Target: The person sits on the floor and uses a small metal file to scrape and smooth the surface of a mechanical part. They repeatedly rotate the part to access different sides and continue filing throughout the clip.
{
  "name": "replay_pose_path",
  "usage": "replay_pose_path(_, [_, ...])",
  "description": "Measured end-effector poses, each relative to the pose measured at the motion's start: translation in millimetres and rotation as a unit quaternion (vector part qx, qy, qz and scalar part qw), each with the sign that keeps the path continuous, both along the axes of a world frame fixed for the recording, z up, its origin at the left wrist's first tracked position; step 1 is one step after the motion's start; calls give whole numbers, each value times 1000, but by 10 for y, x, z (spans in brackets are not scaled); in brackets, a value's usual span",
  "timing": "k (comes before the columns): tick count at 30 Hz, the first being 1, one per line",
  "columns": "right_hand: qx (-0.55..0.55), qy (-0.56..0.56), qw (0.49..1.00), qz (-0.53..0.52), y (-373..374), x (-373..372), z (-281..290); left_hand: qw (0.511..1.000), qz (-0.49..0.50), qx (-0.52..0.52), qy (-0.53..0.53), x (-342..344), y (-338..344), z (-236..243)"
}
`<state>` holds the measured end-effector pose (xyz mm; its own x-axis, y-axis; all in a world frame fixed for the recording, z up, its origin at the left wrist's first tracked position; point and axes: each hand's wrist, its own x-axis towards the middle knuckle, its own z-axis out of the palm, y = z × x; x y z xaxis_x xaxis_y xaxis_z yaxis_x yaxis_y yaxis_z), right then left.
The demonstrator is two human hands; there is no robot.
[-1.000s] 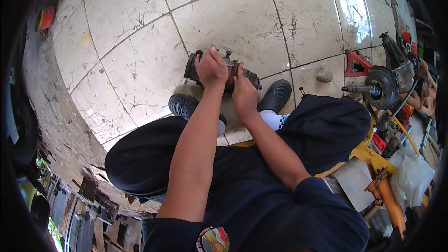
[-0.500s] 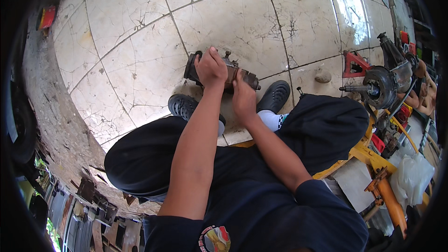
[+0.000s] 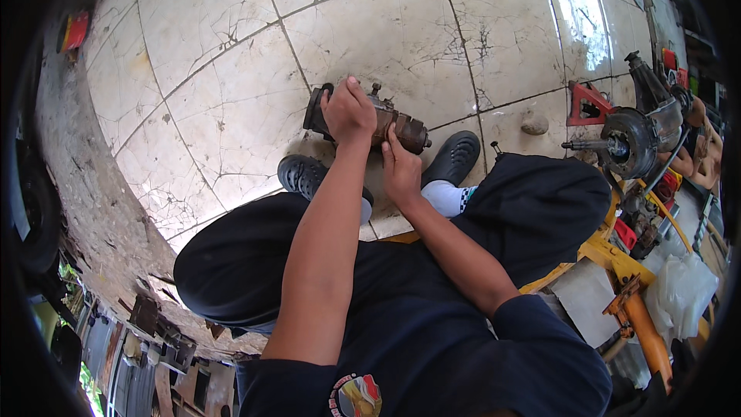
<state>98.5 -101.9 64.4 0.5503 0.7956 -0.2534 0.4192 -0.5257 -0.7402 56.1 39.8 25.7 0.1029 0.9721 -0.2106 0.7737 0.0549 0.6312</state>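
Observation:
A greasy brown cylindrical metal part [image 3: 409, 131], perhaps a starter motor, is held low in front of me between my feet. Its black flanged end [image 3: 315, 110] points left, and a small stud sticks up from its far side. My left hand [image 3: 349, 113] is wrapped over the part beside the flange, its fingertips largely hidden behind it. Against the near side of the right half rests my right hand [image 3: 400, 170], its index finger stretched along the body and its other fingers curled, partly hidden underneath.
Cracked white floor tiles [image 3: 370, 31] spread ahead. Right of my feet are a stone [image 3: 534, 123], a red stand [image 3: 588, 104] and a greasy hub assembly [image 3: 629, 139], with another person's arm [image 3: 681, 166] beside it. A yellow metal frame [image 3: 617, 259] and a plastic bag [image 3: 679, 293] are at lower right.
My right hand has slid down and slightly toward me along the part, uncovering more of its right end. My left hand keeps nearly the same place.

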Motion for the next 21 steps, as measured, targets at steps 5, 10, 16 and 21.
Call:
replay_pose_path(5, [-63, 111, 988, -85, 282, 162, 130, 1000, -10, -11, 14, 9, 19, 31])
replay_pose_path(10, [-90, 82, 990, -71, 221, 168, -42, 1000, -6, 3, 4, 20, 11, 20])
replay_pose_path(16, [-84, 97, 989, -73, 203, 124, 94, 999, -2, 30, 11, -2, 12, -64])
replay_pose_path(21, [-85, 179, 976, -95, 476, 659, -233, 1000, -11, -4, 27, 32, 29, 20])
